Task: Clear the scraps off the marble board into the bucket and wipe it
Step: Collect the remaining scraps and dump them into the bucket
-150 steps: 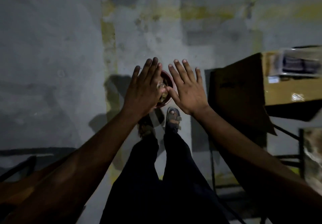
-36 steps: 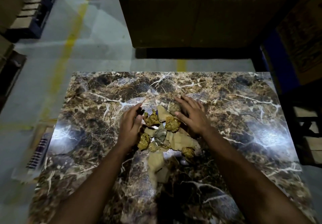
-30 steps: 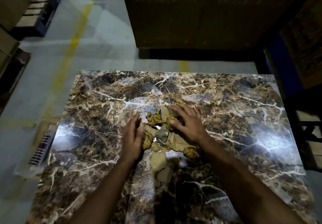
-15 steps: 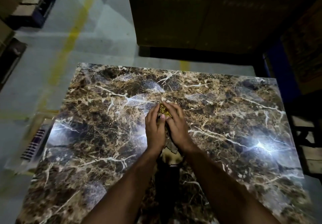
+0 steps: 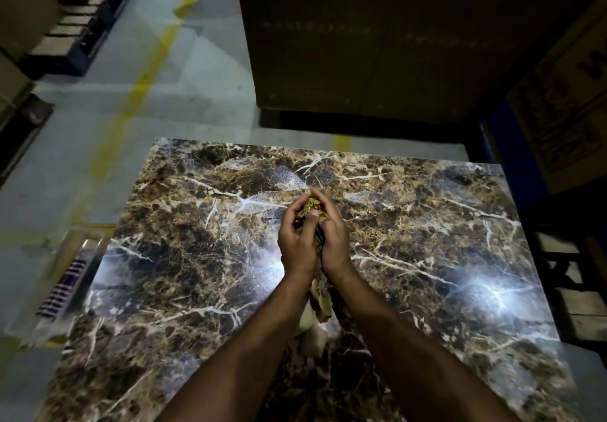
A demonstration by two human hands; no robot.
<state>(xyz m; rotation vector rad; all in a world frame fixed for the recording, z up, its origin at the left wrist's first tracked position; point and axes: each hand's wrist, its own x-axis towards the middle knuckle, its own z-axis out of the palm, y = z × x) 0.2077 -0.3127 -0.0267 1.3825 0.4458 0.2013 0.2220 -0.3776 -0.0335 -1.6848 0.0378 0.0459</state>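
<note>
So, starting off to the left, there's grey concrete floor [image 5: 98, 119] with a faded yellow line [image 5: 131, 93] running across it, and some dark pallets [image 5: 75, 27] stacked up in the far corner. Down low by the board's left edge sits a clear plastic-looking thing with purple stripes [image 5: 64, 285], can't really tell what it is.

Then the marble board [image 5: 184, 257], brown and dark with white veins, shiny enough that light glares off it in a couple of spots. Both arms come in from the bottom and meet about mid-board. The left hand [image 5: 295, 244] is cupped and curled inward, pressed right up against the right hand [image 5: 333, 241], which curls the same way. Sandwiched between them are the scraps [image 5: 312, 206], yellowish crumpled bits poking out by the fingertips, so both hands are closed around the bundle together. A few pale paper pieces [image 5: 312, 316] hang out below the wrists, between the forearms, over the board.

Behind the board is a big dark cardboard box [image 5: 361, 44], and over on the right there's more cardboard with printing [image 5: 565, 99] and a wooden frame [image 5: 571, 290] in shadow.
</note>
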